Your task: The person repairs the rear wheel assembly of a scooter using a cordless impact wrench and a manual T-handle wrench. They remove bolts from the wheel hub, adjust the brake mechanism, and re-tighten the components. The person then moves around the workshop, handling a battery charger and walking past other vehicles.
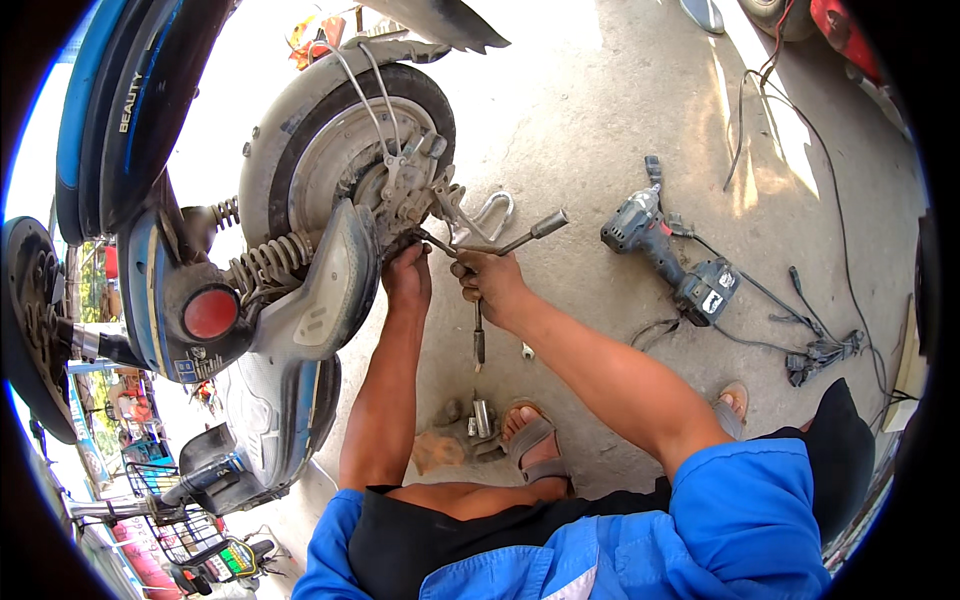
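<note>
A blue and grey electric scooter (335,290) fills the left side, its dusty wheel (440,110) facing me. My right hand (490,282) is closed round the middle of a three-armed socket wrench (520,240). One arm of the wrench points at the wheel hub (408,195), another reaches out to the right, and the third hangs down toward my feet. Right beside the hub, my left hand (407,280) has its fingers curled in close to the wrench's end. What those fingers grip is hidden by the hand and the dark parts there.
A cordless impact wrench (660,245) lies on the concrete to the right, near a tangle of black cables (825,350). A metal U-shaped piece (495,212) rests behind the wrench. Loose sockets (483,418) sit by my sandalled foot (535,440). A red vehicle (850,35) stands far right.
</note>
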